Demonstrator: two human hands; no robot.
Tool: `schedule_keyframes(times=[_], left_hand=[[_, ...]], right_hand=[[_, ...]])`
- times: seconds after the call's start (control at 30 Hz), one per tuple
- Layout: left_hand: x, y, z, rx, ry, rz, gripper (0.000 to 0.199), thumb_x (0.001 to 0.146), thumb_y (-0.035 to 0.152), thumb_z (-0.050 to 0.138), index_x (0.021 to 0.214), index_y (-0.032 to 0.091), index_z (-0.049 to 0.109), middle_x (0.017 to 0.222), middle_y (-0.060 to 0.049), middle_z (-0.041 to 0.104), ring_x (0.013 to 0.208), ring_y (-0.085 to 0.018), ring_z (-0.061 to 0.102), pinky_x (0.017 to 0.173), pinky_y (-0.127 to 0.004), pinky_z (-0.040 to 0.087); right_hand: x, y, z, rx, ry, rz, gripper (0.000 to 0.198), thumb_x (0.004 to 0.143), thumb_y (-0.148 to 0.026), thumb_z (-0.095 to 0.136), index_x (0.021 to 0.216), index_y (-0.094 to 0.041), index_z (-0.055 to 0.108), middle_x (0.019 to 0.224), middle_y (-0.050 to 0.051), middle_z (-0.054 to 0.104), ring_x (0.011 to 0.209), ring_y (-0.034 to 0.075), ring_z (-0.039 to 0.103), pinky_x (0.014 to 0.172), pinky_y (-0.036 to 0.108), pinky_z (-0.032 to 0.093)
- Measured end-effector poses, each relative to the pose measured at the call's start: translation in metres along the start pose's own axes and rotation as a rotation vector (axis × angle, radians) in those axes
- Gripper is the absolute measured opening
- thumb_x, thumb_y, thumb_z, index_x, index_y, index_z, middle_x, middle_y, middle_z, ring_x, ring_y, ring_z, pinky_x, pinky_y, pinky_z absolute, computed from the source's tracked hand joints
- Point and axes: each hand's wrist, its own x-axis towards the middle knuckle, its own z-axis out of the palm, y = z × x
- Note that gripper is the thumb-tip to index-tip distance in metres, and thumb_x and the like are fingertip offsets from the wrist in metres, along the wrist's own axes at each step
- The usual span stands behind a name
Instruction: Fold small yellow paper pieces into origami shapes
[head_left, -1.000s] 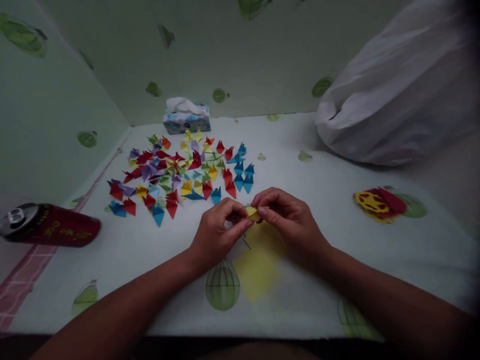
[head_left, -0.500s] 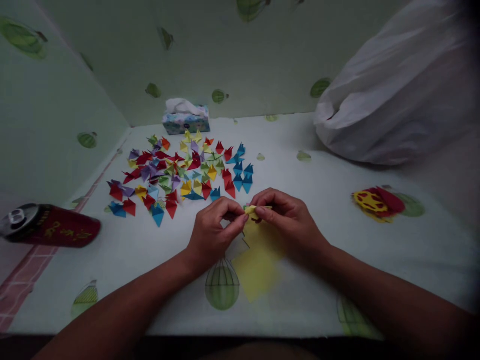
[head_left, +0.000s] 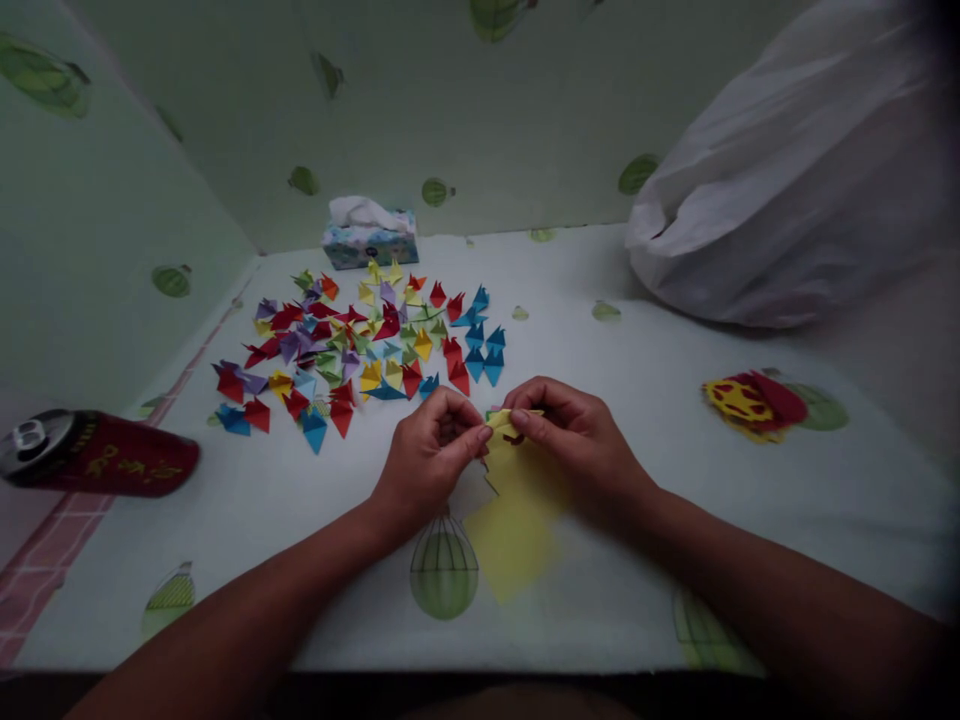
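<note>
A small folded piece of yellow paper [head_left: 504,424] is pinched between both hands above the table. My left hand [head_left: 437,445] grips its left end between thumb and forefinger. On the other side, my right hand [head_left: 574,430] holds it with the thumb on top; the fingers behind are partly hidden. Yellow square sheets [head_left: 514,545] lie beneath, on the table just below the hands. Many folded paper cranes [head_left: 352,345] in red, blue, yellow, green and purple spread over the table beyond my left hand.
A tissue box [head_left: 371,240] stands against the back wall. At the left edge is a dark red drink can [head_left: 105,452]. A white plastic bag [head_left: 780,200] fills the back right, and red and yellow cut-out pieces [head_left: 750,405] lie in front of it.
The left fingers have shifted slightly on the yellow paper, with the forefinger curling back from the thumb tip. The right hand stays almost in place.
</note>
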Motion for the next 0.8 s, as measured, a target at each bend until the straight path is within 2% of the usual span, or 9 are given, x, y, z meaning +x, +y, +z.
schedule_keyframes(times=[0.1,0.2,0.27,0.43,0.63,0.8], left_hand=[[0.0014,0.0014,-0.0007,0.094,-0.012,0.034,0.025,0.078,0.024,0.075,0.099,0.018,0.062,0.083,-0.001,0.066,0.075,-0.013,0.064,0.071,-0.026,0.053],[0.0028,0.0022,-0.0017,0.161,-0.079,-0.009,0.018,0.075,0.028,0.078,0.083,0.016,0.067,0.079,-0.002,0.066,0.073,-0.014,0.061,0.069,-0.025,0.050],[0.0035,0.0021,-0.0021,0.085,-0.098,-0.083,0.020,0.076,0.032,0.077,0.073,0.016,0.064,0.071,-0.001,0.064,0.067,-0.012,0.059,0.064,-0.024,0.047],[0.0050,0.0015,-0.0029,-0.182,-0.066,-0.225,0.026,0.075,0.036,0.078,0.076,0.015,0.062,0.068,0.001,0.064,0.063,-0.010,0.059,0.062,-0.022,0.046],[0.0045,0.0028,-0.0031,-0.107,-0.137,-0.245,0.023,0.078,0.034,0.076,0.075,0.014,0.064,0.064,0.003,0.058,0.058,-0.007,0.049,0.055,-0.020,0.037],[0.0052,-0.0021,-0.0018,-0.165,-0.029,-0.249,0.022,0.082,0.035,0.072,0.078,0.016,0.062,0.059,0.005,0.053,0.052,-0.006,0.043,0.052,-0.020,0.034]], right_hand=[[0.0008,0.0000,-0.0005,-0.111,-0.061,-0.030,0.016,0.085,-0.030,0.065,0.077,-0.017,0.060,0.078,0.002,0.059,0.072,0.014,0.053,0.066,0.028,0.041],[0.0007,-0.0010,0.0004,-0.180,-0.137,-0.027,0.017,0.086,-0.029,0.065,0.075,-0.017,0.060,0.075,0.001,0.058,0.070,0.013,0.051,0.064,0.027,0.039],[0.0001,-0.0019,0.0014,-0.128,-0.166,0.016,0.019,0.088,-0.032,0.063,0.077,-0.017,0.060,0.074,0.001,0.058,0.068,0.013,0.051,0.063,0.026,0.039],[-0.0005,-0.0019,0.0022,0.053,-0.175,0.074,0.023,0.091,-0.039,0.062,0.086,-0.017,0.060,0.074,0.001,0.061,0.068,0.013,0.055,0.063,0.026,0.042],[0.0000,-0.0012,0.0009,-0.008,-0.125,0.060,0.026,0.090,-0.040,0.063,0.078,-0.017,0.058,0.071,0.000,0.059,0.066,0.012,0.054,0.063,0.026,0.042],[-0.0007,-0.0007,0.0027,0.025,-0.149,0.096,0.028,0.093,-0.044,0.058,0.085,-0.017,0.058,0.069,0.000,0.061,0.065,0.013,0.056,0.065,0.027,0.044]])
